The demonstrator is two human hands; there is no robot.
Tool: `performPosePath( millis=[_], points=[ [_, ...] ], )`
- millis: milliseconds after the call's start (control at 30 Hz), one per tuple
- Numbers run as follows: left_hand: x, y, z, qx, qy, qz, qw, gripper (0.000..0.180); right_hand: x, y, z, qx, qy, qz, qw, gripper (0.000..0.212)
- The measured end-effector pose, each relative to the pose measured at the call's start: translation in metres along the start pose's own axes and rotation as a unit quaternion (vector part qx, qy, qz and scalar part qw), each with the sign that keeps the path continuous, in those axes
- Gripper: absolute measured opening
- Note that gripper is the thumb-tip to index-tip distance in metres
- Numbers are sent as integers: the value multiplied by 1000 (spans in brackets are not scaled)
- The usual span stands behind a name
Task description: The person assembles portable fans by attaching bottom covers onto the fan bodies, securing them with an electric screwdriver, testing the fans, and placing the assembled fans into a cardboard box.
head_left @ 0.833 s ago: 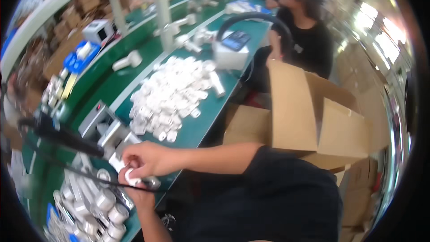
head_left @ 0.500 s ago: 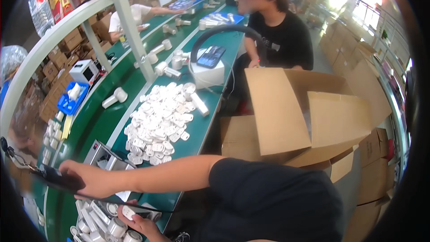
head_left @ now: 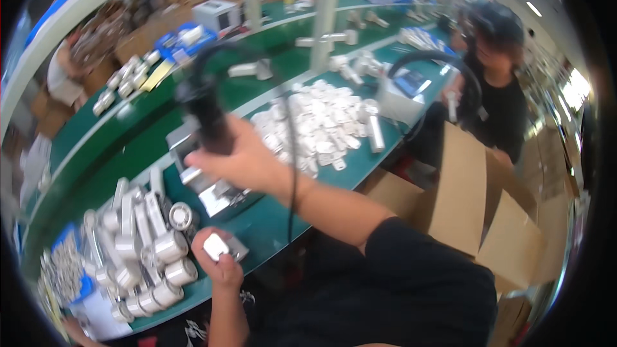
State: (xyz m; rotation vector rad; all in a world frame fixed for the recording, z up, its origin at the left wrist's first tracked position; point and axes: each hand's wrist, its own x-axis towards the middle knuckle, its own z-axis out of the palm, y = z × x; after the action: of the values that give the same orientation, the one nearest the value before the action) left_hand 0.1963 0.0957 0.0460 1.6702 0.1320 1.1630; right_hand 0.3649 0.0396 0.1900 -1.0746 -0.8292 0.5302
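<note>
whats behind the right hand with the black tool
Behind the right hand and black tool, parts of a grey metal device show on the green bench. The device's middle is covered by the hand, so what sits there cannot be seen.

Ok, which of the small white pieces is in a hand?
The white piece held in the left hand; the others like it lie heaped in the pile on the green bench.

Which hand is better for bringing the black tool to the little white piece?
Probably the right hand: it grips the black tool, while the left hand is busy holding the little white piece lower in the view.
</note>
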Motion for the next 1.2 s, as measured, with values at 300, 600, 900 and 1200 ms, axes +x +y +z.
performPosePath(
  millis=[300, 600, 900, 1200],
  points=[
    [12, -10, 3, -23, -28, -16, 999, 61, 12, 9, 1, 15, -8, -66, 998, 25],
    [7, -8, 0, 41, -63, -31, 997, 65, 8, 35, 1, -4, -7, -58, 998, 25],
    [8, -10, 3, -15, -28, -15, 999, 62, -4, 35, -3, 17, -18, -55, 998, 26],
    [8, -6, 3, -1, -35, -34, 999, 66, 2, 43, -8, -1, -11, -68, 998, 25]
  ],
)
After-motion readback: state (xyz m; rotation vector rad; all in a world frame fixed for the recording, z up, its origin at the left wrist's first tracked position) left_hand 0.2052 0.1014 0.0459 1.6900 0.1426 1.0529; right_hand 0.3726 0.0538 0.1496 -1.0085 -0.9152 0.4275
